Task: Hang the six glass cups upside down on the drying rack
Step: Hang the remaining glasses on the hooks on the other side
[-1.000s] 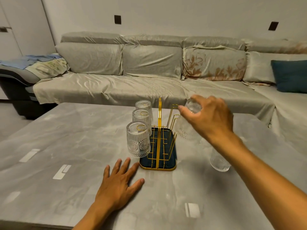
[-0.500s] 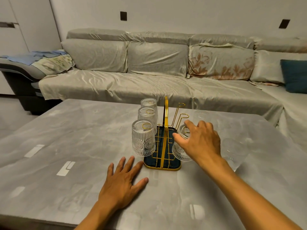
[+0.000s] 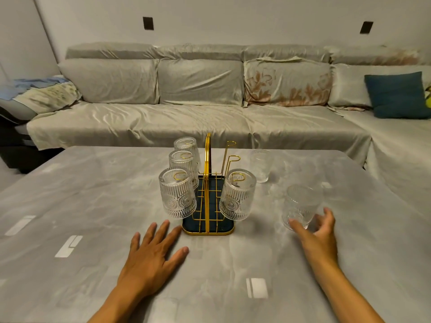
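Right hand (image 3: pixel 319 231) at blurred cup (image 3: pixel 299 206); grip unclear; 4 cups hung.

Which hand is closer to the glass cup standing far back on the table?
The right hand, though it reaches around a nearer cup, well short of the far cup. The left hand lies flat beyond the rack.

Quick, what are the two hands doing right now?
Left hand: open, flat on the table, holding nothing.
Right hand: open, fingers curling around a glass cup, not clearly gripping it.
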`<control>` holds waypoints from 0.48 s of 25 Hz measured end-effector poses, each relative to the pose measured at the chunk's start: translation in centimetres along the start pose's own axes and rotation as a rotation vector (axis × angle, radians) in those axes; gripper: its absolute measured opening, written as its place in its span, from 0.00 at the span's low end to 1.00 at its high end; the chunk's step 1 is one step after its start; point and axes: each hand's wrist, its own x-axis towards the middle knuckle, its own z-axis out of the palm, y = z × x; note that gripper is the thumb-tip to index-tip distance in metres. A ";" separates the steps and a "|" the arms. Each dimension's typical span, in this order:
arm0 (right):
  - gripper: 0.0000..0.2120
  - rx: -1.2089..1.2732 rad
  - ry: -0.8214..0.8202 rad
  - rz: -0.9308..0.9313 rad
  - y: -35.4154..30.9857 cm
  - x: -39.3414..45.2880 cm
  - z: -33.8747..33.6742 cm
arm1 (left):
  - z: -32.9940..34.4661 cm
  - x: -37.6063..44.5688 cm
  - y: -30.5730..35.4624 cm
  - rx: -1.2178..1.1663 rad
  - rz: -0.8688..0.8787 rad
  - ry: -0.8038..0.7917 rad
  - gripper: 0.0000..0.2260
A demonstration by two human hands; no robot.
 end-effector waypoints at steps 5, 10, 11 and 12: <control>0.38 -0.187 -0.047 0.001 -0.6 2.1 1.4 | 0.0 0.1 0.1 -0.021 -0.088 0.025 0.36; 0.39 -0.045 -0.137 -0.224 -6.3 3.4 -1.2 | 0.2 0.4 0.1 -0.030 -0.134 0.018 0.38; 0.40 -0.031 -0.144 -0.305 -8.9 4.0 -1.7 | 0.2 0.3 0.1 -0.022 -0.126 0.018 0.38; 0.40 -0.014 -0.133 -0.366 -11.9 4.5 -2.0 | 0.2 0.3 0.0 -0.020 -0.122 0.021 0.38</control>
